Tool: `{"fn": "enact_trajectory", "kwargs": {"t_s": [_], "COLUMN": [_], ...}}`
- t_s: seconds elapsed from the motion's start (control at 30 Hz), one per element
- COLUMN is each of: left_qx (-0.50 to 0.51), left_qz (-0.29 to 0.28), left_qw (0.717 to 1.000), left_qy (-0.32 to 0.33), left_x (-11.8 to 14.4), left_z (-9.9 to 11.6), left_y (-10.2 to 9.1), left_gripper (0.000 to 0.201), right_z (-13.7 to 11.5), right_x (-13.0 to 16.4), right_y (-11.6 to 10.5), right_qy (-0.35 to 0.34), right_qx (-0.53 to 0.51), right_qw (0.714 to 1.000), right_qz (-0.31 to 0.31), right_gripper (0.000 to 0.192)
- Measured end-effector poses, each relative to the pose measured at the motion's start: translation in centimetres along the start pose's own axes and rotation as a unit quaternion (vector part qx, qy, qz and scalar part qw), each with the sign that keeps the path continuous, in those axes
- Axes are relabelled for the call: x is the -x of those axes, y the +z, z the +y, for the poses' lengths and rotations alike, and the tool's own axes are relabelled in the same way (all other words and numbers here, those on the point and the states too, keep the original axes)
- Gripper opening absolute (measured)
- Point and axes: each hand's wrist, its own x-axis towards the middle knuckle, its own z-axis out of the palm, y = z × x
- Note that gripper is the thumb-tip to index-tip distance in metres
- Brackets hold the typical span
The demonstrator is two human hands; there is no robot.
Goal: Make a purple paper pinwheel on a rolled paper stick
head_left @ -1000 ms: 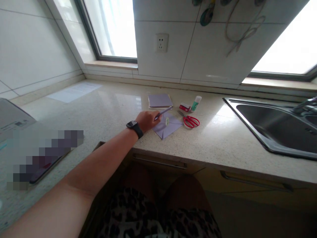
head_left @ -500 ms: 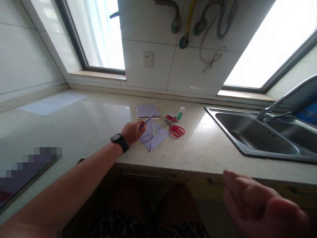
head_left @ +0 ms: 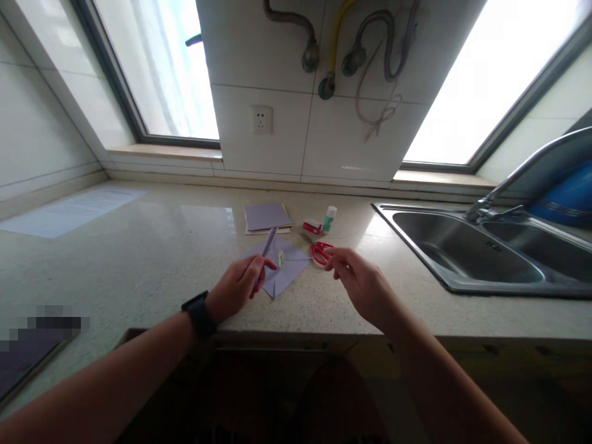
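Note:
My left hand (head_left: 238, 283), with a black watch on its wrist, is closed on a narrow piece of purple paper (head_left: 269, 240) that points up and away. Beneath it on the counter lies a purple folded envelope (head_left: 289, 271) with a pale oval sticker (head_left: 281, 259). My right hand (head_left: 356, 277) hovers at the red handles of the scissors (head_left: 318, 251), fingers bent and somewhat apart; whether they touch the handles I cannot tell. Behind the scissors are a small red box (head_left: 312, 227) and a white-and-green glue stick (head_left: 329, 219).
A stack of purple and cream paper (head_left: 267, 217) lies behind the envelope. To the right is a steel sink (head_left: 462, 246) with a faucet (head_left: 518, 169). A printed sheet (head_left: 74, 209) lies at the left; the counter's front edge (head_left: 305, 332) runs below my hands.
My right hand has come up from the lower right to the scissors' handles. My left hand has turned and drawn slightly nearer with the paper. The view has shifted a little.

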Motion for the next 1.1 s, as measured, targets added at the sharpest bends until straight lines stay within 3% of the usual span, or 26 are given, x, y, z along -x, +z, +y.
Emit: {"fn": "enact_trajectory", "kwargs": {"t_s": [0.07,0.17,0.27,0.37,0.5,0.6,0.7,0.9,1.1], "left_qx": [0.025,0.046,0.055,0.060,0.071,0.082,0.090,0.086,0.014], "left_qz": [-0.005,-0.010,-0.006,-0.001,0.004,0.012,0.016,0.009,0.019], "left_qw": [1.000,0.999,0.998,0.998,0.997,0.996,0.995,0.994,0.998], "left_qy": [-0.012,-0.021,-0.024,-0.023,-0.029,-0.038,-0.048,-0.063,-0.056], "left_x": [0.3,0.2,0.1,0.0,0.0,-0.2,-0.5,-0.7,-0.5], "left_z": [-0.4,-1.0,-1.1,-0.8,-0.7,-1.0,-1.1,-1.0,-1.0], "left_y": [0.3,0.4,0.3,0.3,0.3,0.3,0.2,0.2,0.1], "left_gripper": [0.050,0.043,0.038,0.037,0.037,0.037,0.037,0.046,0.049], "right_z": [-0.4,-0.8,-0.8,-0.4,0.0,0.7,2.2,8.2,12.1], "right_x": [-1.8,-4.5,-6.6,-8.1,-9.1,-9.7,-9.9,-7.9,-6.5], "right_y": [0.9,2.4,4.2,6.1,7.1,5.9,3.0,-2.8,-2.7], "right_qy": [0.025,0.045,0.057,0.063,0.052,0.049,0.062,0.134,0.150], "right_qx": [0.008,0.160,0.214,0.249,0.270,0.279,0.305,0.400,0.344], "right_qw": [0.999,0.982,0.969,0.959,0.951,0.949,0.944,0.907,0.927], "right_qz": [-0.023,-0.086,-0.109,-0.119,-0.140,-0.140,-0.109,-0.017,-0.003], "right_gripper": [0.027,0.037,0.046,0.043,0.025,0.023,0.030,0.022,0.022]}}
